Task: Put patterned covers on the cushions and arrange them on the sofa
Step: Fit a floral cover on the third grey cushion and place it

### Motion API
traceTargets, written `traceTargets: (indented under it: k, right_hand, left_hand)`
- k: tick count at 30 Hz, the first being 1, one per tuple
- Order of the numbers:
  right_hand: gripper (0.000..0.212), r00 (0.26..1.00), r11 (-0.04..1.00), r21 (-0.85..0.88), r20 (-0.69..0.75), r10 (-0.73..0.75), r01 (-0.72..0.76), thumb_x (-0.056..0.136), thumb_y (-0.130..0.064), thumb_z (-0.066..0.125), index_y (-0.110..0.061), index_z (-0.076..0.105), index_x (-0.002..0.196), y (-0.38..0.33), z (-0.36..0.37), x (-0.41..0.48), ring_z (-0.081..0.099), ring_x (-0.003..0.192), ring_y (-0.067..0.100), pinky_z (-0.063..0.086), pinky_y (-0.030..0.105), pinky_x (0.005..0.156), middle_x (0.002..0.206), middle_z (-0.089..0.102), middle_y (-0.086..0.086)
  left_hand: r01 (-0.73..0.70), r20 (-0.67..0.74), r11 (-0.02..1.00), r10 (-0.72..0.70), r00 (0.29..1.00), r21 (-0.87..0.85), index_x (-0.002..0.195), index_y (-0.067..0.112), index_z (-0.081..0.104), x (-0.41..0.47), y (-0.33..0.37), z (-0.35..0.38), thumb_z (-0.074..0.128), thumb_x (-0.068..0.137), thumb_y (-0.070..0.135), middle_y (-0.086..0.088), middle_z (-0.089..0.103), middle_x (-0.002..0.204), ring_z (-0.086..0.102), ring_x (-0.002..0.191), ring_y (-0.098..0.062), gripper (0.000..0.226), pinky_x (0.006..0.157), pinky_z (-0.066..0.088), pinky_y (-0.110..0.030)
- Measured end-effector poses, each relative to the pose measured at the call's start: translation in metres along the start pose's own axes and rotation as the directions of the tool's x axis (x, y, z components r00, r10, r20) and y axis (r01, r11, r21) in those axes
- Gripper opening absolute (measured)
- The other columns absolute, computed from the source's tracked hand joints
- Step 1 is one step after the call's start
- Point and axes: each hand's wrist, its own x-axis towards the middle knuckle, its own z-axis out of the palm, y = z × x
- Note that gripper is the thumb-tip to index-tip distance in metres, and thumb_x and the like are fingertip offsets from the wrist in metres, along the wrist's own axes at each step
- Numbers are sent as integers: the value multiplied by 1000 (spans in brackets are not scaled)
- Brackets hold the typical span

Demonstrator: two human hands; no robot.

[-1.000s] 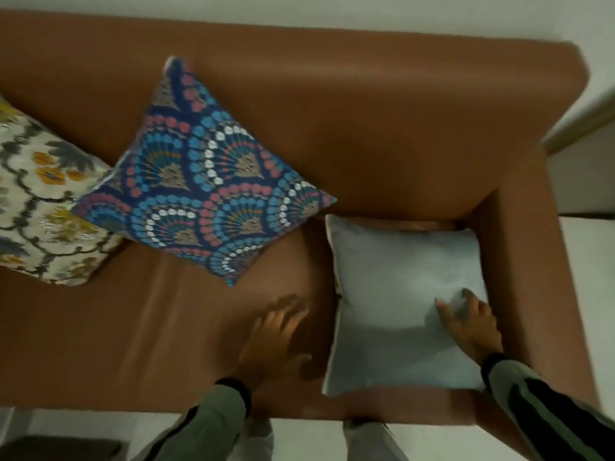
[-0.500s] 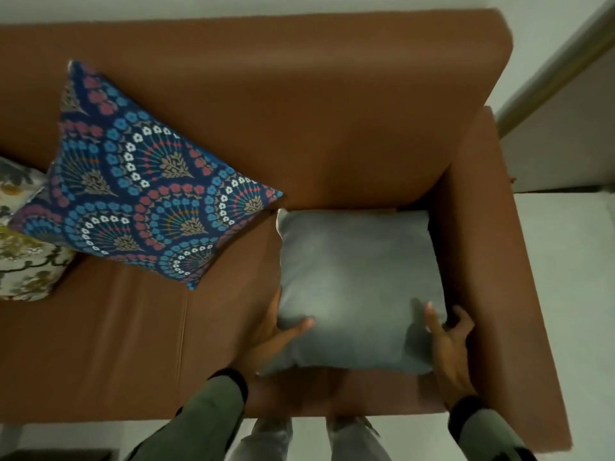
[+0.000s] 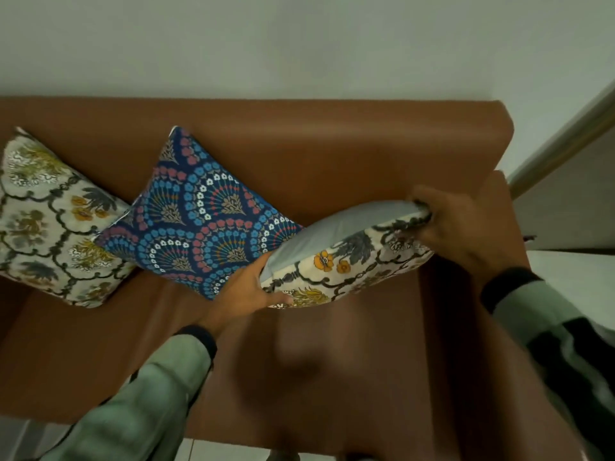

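I hold a cushion (image 3: 346,257) above the right end of the brown sofa (image 3: 332,151). It is tilted; its top face is plain grey and its underside shows a cream floral pattern. My left hand (image 3: 249,291) grips its lower left corner. My right hand (image 3: 456,227) grips its upper right corner. A blue fan-patterned cushion (image 3: 206,221) leans on its corner against the sofa back, just left of the held one. A cream floral cushion (image 3: 50,221) leans at the far left.
The sofa's right armrest (image 3: 499,261) runs under my right forearm. A pale wall (image 3: 299,44) stands behind the sofa, with a door frame (image 3: 565,144) at the right. Light floor (image 3: 582,271) shows beyond the armrest.
The grey cushion lay flat on the right seat with both hands at its near corners. Now it is lifted off the seat and tilted, showing a floral underside. The view has risen.
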Motion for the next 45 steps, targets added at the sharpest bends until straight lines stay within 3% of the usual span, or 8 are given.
traceTargets:
  k: [10, 17, 22, 26, 29, 38, 42, 45]
  right_hand:
    - [23, 992, 995, 60, 98, 74, -81, 67, -29, 84, -26, 67, 81, -28, -44, 105, 65, 56, 4, 47, 21, 44, 69, 67, -11]
    - [15, 995, 987, -132, 41, 93, -87, 83, -26, 73, -15, 66, 89, 14, 15, 120, 64, 79, 29, 55, 43, 74, 86, 70, 7]
    - [37, 989, 958, -284, -146, 4, -46, 84, -33, 67, -18, 60, 117, 30, 34, 114, 51, 117, 33, 32, 49, 100, 120, 61, 12]
    - [78, 966, 831, -495, 101, -237, 256, 70, -66, 62, -31, 44, 137, 15, 69, 96, 14, 148, 31, 5, 57, 117, 159, 25, 13]
    - [90, 959, 746, -613, 253, -125, 259, 65, -75, 61, -33, 38, 141, 30, 90, 86, 6, 150, 31, -6, 64, 116, 162, 17, 12]
    - [91, 978, 726, -660, 185, -92, 193, 66, -67, 70, -28, 39, 142, 45, 112, 87, 11, 150, 33, -6, 63, 116, 161, 23, 13]
    - [88, 985, 745, -647, 150, -86, 163, 69, -60, 73, -23, 40, 141, 41, 125, 87, 10, 150, 34, -3, 63, 117, 160, 24, 15]
    - [90, 987, 740, -655, 118, -104, 157, 69, -64, 70, -23, 39, 143, 43, 129, 86, 12, 149, 35, 3, 64, 117, 160, 24, 16]
  left_hand:
    - [64, 108, 981, -44, 993, -183, 115, 27, 66, 42, 28, -22, 87, 68, 40, 12, 78, 102, 73, 89, -2, 53, 85, 59, -29]
    - [45, 29, 975, -52, 998, 218, 141, 17, 45, 74, 15, 29, 68, 88, 48, -9, 57, 135, 54, 122, -29, 65, 103, 44, -50]
    - [-206, -44, 699, 322, 946, 684, 147, 18, 38, 105, 28, -7, 55, 79, 33, -12, 48, 144, 38, 136, -31, 72, 113, 22, -48]
    - [-220, 177, 420, 139, 974, 880, 157, 16, 7, 133, 24, -47, 67, 79, 51, -12, 35, 157, 22, 148, -28, 104, 118, -3, -58]
    - [-216, 203, 221, 81, 976, 951, 157, 17, 8, 119, 10, -50, 66, 82, 53, -6, 41, 151, 32, 142, -26, 101, 117, -9, -61]
    - [-233, 136, 265, 341, 930, 935, 122, 18, 60, 37, -21, -75, 85, 66, 39, -3, 64, 120, 57, 121, -24, 65, 114, 20, -67]
    - [-291, 207, 190, 365, 908, 938, 129, 17, 59, 33, -31, -76, 86, 66, 43, -6, 64, 126, 55, 126, -26, 73, 110, 30, -69]
    - [-240, 174, 235, 272, 947, 942, 154, 23, 27, 63, -23, -58, 67, 90, 34, -11, 33, 159, 23, 149, -30, 76, 118, 8, -68]
